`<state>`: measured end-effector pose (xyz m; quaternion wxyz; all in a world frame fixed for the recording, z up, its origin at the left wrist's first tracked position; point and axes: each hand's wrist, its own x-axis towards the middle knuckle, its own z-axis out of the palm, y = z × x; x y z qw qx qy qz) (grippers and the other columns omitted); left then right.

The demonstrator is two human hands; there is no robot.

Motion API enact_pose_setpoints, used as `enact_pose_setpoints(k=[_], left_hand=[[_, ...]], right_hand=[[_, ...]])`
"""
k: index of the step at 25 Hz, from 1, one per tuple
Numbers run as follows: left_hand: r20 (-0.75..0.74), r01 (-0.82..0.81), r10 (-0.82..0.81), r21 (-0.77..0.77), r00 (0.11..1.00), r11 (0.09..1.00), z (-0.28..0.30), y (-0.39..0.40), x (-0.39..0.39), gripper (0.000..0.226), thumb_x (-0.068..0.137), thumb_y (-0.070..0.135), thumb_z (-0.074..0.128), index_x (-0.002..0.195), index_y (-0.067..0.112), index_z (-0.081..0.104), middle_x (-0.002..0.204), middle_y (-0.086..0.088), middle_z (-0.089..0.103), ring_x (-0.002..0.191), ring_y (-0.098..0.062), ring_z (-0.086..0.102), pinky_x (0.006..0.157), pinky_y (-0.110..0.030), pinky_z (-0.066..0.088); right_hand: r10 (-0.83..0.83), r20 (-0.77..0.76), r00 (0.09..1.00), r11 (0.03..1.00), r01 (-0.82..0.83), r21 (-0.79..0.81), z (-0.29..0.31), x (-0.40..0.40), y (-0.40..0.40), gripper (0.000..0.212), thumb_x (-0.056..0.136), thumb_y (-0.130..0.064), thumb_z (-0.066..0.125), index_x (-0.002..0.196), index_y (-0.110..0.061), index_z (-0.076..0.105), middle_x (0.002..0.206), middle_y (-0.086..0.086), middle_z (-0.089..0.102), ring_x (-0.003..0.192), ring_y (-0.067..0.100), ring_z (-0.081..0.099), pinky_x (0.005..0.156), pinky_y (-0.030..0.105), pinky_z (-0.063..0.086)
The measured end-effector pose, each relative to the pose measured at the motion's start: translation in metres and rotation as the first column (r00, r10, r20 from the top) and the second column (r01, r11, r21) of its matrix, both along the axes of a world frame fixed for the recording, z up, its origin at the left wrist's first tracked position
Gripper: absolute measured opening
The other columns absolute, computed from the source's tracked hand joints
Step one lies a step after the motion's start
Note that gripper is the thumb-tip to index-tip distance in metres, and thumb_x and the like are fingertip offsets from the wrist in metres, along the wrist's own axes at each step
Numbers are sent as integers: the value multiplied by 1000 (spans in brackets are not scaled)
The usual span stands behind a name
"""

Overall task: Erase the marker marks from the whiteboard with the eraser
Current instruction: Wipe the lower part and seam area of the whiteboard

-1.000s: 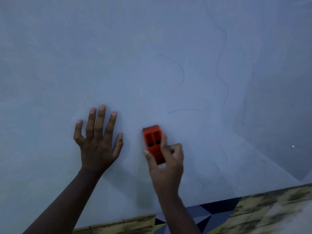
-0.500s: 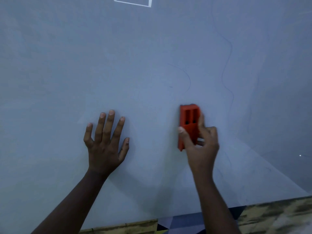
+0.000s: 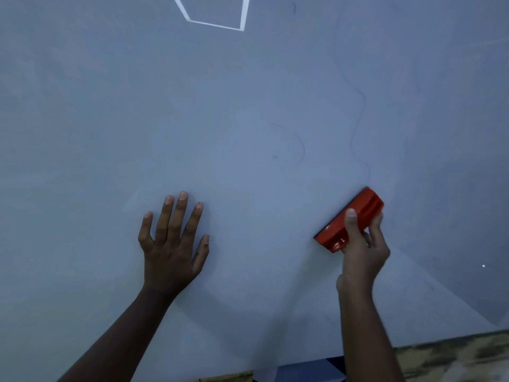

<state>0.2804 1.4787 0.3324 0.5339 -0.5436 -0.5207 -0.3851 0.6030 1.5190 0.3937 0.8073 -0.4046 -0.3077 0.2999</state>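
The whiteboard (image 3: 110, 106) fills almost the whole view. My right hand (image 3: 360, 252) grips an orange eraser (image 3: 337, 230), thumb over its back, and holds it tilted against the board at the right. A thin wavy marker line (image 3: 358, 125) runs down the board and ends just above the eraser. A shorter faint curve (image 3: 301, 147) lies left of that line. My left hand (image 3: 173, 244) rests flat on the board with straight, spread fingers, well left of the eraser.
A bright white outline (image 3: 214, 24) shows on the board near the top. Below the board's lower edge lie a patterned floor (image 3: 454, 359) and a dark blue patch (image 3: 303, 372). A darker zone covers the board's right side.
My right hand has carried the eraser across the board from near my left hand toward the right and tilted it. The faint stroke that lay above it earlier no longer shows. My left hand stays flat.
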Motion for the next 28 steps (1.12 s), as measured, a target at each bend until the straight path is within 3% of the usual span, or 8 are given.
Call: enact_pose_setpoints(k=[3, 7, 9, 13, 16, 20, 23, 28], left_hand=[[27, 36, -36, 5, 999, 999, 2, -2, 4, 67, 105, 37, 53, 165, 14, 37, 172, -15, 30, 161, -32, 27, 125, -56, 20], [88, 59, -62, 37, 994, 998, 17, -6, 9, 57, 101, 37, 56, 153, 13, 52, 159, -13, 42, 148, -32, 39, 116, -52, 26], [109, 61, -65, 41, 992, 997, 36, -8, 7, 54, 100, 36, 56, 149, 13, 56, 153, -12, 44, 141, -33, 42, 109, -51, 26], [168, 80, -90, 68, 982, 994, 97, -8, 3, 57, 100, 36, 54, 152, 14, 53, 157, -12, 41, 147, -33, 38, 108, -53, 26], [201, 89, -107, 96, 974, 991, 145, -8, -1, 59, 100, 35, 54, 156, 16, 48, 163, -14, 39, 154, -32, 32, 112, -53, 24], [156, 44, -62, 114, 986, 992, 161, -4, -11, 59, 105, 36, 48, 161, 16, 42, 170, -14, 34, 159, -31, 28, 116, -55, 24], [126, 16, -31, 118, 992, 993, 156, -1, -13, 60, 108, 37, 45, 164, 16, 39, 172, -14, 31, 160, -31, 27, 118, -57, 24], [127, 8, -24, 120, 992, 993, 154, 0, -10, 60, 108, 36, 44, 165, 15, 37, 172, -15, 30, 161, -32, 27, 121, -58, 23]], right_hand=[[-111, 375, 920, 991, 76, 107, 21, -35, -8, 64, 85, -44, 83, 143, -37, 57, 104, 9, 63, 80, -1, 62, 87, 29, 58], [-251, 852, 460, 959, -4, 285, 12, -92, -39, 71, 84, -61, 65, 147, -32, 54, 95, -5, 43, 82, 14, 50, 69, 33, 53], [-311, 901, 302, 942, -23, 333, 5, -100, -42, 74, 86, -62, 62, 153, -35, 44, 97, -6, 43, 85, 12, 46, 66, 34, 55], [-397, 887, 238, 909, -36, 416, 22, -94, -37, 73, 84, -61, 64, 151, -37, 47, 95, -7, 42, 82, 12, 45, 61, 35, 54], [-372, 873, 317, 921, 5, 390, 52, -84, -30, 73, 81, -67, 62, 149, -44, 48, 93, -9, 40, 82, 13, 49, 62, 31, 53], [-280, 703, 653, 950, 85, 300, 79, -47, -11, 71, 79, -67, 70, 146, -48, 51, 92, -6, 47, 76, 13, 62, 71, 41, 60], [-277, 508, 816, 956, 182, 229, 81, -7, 5, 72, 79, -65, 75, 144, -46, 50, 92, -7, 57, 77, 9, 63, 83, 49, 60], [-179, 313, 933, 978, 132, 163, 89, 11, 15, 72, 83, -52, 82, 147, -32, 54, 96, -7, 63, 71, -3, 58, 84, 29, 54]])
